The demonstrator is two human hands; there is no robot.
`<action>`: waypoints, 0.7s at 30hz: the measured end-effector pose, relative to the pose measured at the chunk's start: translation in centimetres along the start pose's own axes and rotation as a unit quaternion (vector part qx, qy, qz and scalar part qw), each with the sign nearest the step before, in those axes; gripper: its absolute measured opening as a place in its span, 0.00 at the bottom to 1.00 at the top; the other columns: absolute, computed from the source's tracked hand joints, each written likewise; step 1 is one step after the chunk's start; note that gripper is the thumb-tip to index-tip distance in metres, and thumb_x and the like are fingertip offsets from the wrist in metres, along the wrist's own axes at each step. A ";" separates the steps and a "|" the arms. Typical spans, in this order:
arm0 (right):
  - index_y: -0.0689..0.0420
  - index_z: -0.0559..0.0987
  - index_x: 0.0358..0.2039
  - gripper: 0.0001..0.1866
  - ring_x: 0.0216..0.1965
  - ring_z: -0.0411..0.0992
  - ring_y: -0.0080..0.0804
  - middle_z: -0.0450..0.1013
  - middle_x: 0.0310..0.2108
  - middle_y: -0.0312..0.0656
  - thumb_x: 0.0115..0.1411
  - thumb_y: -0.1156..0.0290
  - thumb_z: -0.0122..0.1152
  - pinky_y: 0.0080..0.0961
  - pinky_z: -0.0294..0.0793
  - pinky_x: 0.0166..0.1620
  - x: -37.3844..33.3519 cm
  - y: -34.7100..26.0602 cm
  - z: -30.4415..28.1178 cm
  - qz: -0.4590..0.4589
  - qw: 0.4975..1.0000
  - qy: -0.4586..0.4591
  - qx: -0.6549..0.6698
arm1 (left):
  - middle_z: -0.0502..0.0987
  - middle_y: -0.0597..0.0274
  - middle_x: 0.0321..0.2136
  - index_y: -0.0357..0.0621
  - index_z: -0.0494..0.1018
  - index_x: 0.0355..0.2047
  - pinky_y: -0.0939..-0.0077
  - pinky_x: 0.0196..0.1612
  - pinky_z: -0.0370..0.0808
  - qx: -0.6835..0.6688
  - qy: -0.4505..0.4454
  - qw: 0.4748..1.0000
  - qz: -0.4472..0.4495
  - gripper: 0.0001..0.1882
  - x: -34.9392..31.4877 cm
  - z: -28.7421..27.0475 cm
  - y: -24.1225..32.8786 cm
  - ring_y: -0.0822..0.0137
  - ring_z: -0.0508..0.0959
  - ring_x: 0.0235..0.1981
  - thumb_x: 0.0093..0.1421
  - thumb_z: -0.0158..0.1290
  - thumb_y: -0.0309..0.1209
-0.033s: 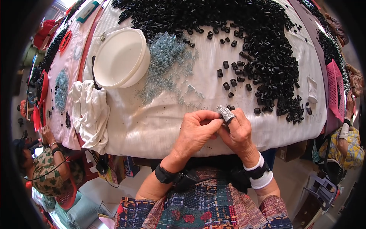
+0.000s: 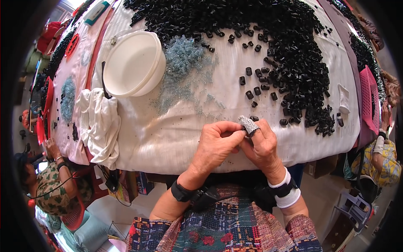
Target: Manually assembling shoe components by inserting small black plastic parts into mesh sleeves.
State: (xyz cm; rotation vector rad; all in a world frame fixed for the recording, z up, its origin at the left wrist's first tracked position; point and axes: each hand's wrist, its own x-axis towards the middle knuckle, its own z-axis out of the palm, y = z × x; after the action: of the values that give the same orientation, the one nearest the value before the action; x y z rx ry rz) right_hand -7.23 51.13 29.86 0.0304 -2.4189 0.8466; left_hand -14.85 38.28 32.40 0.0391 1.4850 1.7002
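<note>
Over the near part of the cloth, my left hand (image 2: 214,145) and my right hand (image 2: 263,143) meet at the fingertips. Both are closed in a pinch. Between them a small black plastic piece (image 2: 243,127) barely shows, mostly hidden by the fingers. A silvery wrap (image 2: 248,123) covers the tip of a finger on my right hand. Just beyond lies a loose black plastic part (image 2: 254,118). Small clear-blue coil springs (image 2: 182,59) are heaped ahead to the left, some strewn toward my hands. A large pile of black plastic parts (image 2: 294,80) spreads across the back and right.
A white plastic tub (image 2: 159,69) stands left of the springs, with a crumpled white cloth (image 2: 98,126) nearer me. At the right lies a small white fabric piece (image 2: 344,98), near a pink basket (image 2: 368,94). Other people sit at neighbouring tables, left (image 2: 58,185) and right (image 2: 386,161).
</note>
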 end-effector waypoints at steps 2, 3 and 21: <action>0.66 0.74 0.33 0.19 0.25 0.66 0.39 0.67 0.24 0.43 0.37 0.78 0.66 0.32 0.66 0.28 -0.1 0.1 0.0 -0.007 1.000 -0.001 -0.010 | 0.77 0.65 0.24 0.34 0.76 0.31 0.86 0.25 0.72 -0.003 0.007 1.000 -0.001 0.08 0.0 0.2 0.1 0.79 0.74 0.23 0.54 0.56 0.28; 0.65 0.75 0.34 0.19 0.25 0.66 0.39 0.67 0.24 0.42 0.37 0.78 0.66 0.32 0.65 0.28 -0.1 0.2 0.0 -0.014 1.000 -0.002 -0.021 | 0.77 0.66 0.23 0.35 0.76 0.30 0.86 0.25 0.72 -0.007 0.011 1.000 -0.005 0.07 0.0 0.4 0.2 0.79 0.73 0.23 0.54 0.56 0.27; 0.62 0.73 0.27 0.18 0.25 0.66 0.40 0.67 0.25 0.42 0.34 0.74 0.70 0.33 0.65 0.29 -0.3 0.6 0.2 -0.029 0.999 0.016 -0.009 | 0.76 0.66 0.22 0.36 0.74 0.27 0.87 0.26 0.71 -0.008 -0.007 1.000 -0.015 0.04 0.2 0.0 0.2 0.79 0.74 0.22 0.53 0.53 0.24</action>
State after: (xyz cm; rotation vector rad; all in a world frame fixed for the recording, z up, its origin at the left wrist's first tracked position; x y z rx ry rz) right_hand -7.16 51.46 29.27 0.0783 -2.3841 0.7932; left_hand -15.07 38.45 32.43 0.0199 1.4534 1.6839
